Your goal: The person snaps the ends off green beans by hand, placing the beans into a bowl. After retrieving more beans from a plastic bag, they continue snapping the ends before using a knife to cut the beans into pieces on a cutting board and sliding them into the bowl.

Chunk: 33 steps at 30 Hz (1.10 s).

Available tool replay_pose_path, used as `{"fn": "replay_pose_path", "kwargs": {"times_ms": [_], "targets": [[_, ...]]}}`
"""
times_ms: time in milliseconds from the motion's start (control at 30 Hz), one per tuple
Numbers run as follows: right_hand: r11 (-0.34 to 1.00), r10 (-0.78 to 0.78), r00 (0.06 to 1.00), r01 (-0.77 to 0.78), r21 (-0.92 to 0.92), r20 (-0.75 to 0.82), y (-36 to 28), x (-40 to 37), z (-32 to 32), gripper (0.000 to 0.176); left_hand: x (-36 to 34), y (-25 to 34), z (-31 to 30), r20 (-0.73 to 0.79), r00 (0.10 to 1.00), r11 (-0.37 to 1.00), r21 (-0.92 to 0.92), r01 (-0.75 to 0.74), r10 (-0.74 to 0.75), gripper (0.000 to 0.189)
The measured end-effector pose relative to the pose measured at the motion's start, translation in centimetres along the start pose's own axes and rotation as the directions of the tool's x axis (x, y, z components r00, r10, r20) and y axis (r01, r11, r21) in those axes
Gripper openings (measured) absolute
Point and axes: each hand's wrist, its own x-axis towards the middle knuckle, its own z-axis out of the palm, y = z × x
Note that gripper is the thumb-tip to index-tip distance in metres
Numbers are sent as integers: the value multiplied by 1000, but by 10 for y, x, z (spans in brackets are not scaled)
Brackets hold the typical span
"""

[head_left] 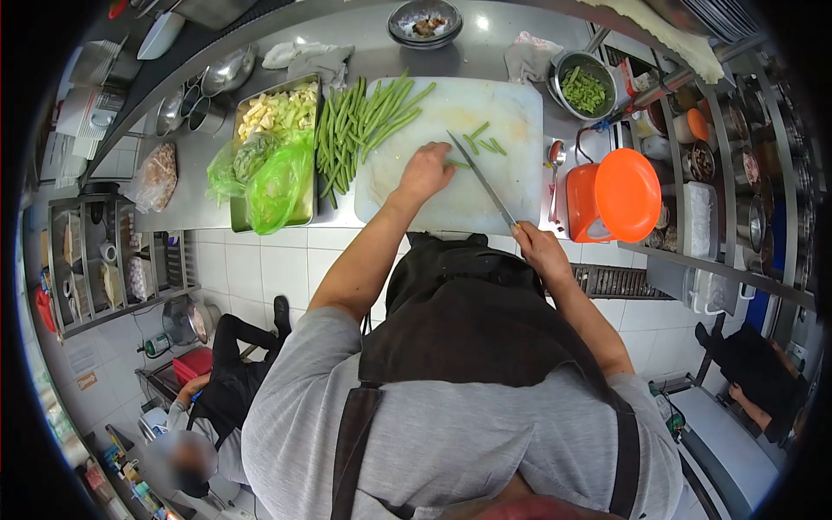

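On the white cutting board (399, 186), my left hand (426, 171) has its fingers pressed together over a green bean (459, 165), whose end shows beside the fingertips. My right hand (542, 251) is wrapped round the handle of a long knife (487, 185), its blade slanting up and left across the board, with the tip just right of my left hand. A few cut bean pieces (485, 139) lie right of the blade. A pile of whole green beans (347, 130) overlaps the board's left edge. A metal bowl of cut beans (585, 90) stands beyond the board's right corner.
Left of the beans, a metal tray (312, 204) holds chopped vegetables and a green bag (279, 186). An orange container (583, 195) and orange lid (627, 195) are at the right. Stacked bowls (424, 35) and cloths (531, 59) lie behind. Other people are at lower left and right.
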Motion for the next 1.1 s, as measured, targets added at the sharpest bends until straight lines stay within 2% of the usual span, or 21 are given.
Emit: {"fn": "replay_pose_path", "kwargs": {"times_ms": [33,67,100,167,200,233,267,300,367,400,433,533,600,667,700,767,800,867,967,1100], "targets": [[1000,22,1000,-21,16,-9,3,-4,1,36,2,-4,-4,-98,995,1000,-3,-3,3,25],[998,36,999,-35,54,-31,2,-9,0,35,5,-12,-15,-149,987,994,90,69,-56,27],[998,31,999,-30,51,-33,-2,-14,-4,35,8,-20,-29,-203,973,973,176,148,-111,29],[997,-23,999,26,77,-33,-11,-24,-14,34,14,-34,-52,-264,891,820,360,446,-369,24],[997,-54,999,54,52,-5,-11,-24,-16,33,12,-44,-59,-269,890,820,357,446,-367,24],[997,-58,998,59,48,-10,-10,-21,-17,33,9,-54,-63,-214,906,802,421,423,-366,22],[996,-86,995,87,-6,57,-7,-17,-16,33,10,-58,-65,-158,917,782,482,395,-366,20],[991,-110,986,118,-57,124,-6,-13,-16,33,10,-60,-64,-163,918,784,481,393,-361,20],[995,-69,991,77,-69,116,-6,-9,-15,33,7,-61,-64,-130,945,791,519,323,-301,20],[1000,-6,995,8,-22,99,-7,-8,-16,34,7,-61,-65,-132,944,790,521,324,-301,20],[998,61,994,-64,27,87,-7,-7,-16,35,7,-60,-65,-119,957,814,504,289,-265,20],[991,57,998,-61,122,30,10,-4,-13,36,5,-61,-62,-61,974,862,455,222,-219,18],[993,56,998,-56,101,8,9,-6,-15,36,4,-58,-62,-20,978,885,422,197,-208,17],[995,52,999,-51,84,-16,9,-8,-16,36,2,-53,-60,152,971,925,361,119,-185,15],[998,8,998,-4,70,-56,11,-9,-16,35,0,-49,-58,155,970,925,360,121,-187,15],[998,-27,995,33,57,-92,9,-13,-17,34,-7,-37,-51,208,978,951,307,-39,-27,19],[998,-50,996,52,29,-78,4,-15,-21,33,-10,-30,-47,231,973,954,290,-75,6,19],[992,-125,990,124,-25,-61,0,-17,-23,31,-12,-17,-41,236,972,959,273,-73,6,19],[992,-107,994,107,-63,3,-4,-19,-24,30,-14,-14,-37,216,976,968,239,-71,18,19],[989,-134,991,133,-63,-13,2,-12,-15,31,-14,-17,-32,186,981,977,196,-85,48,20]]}}
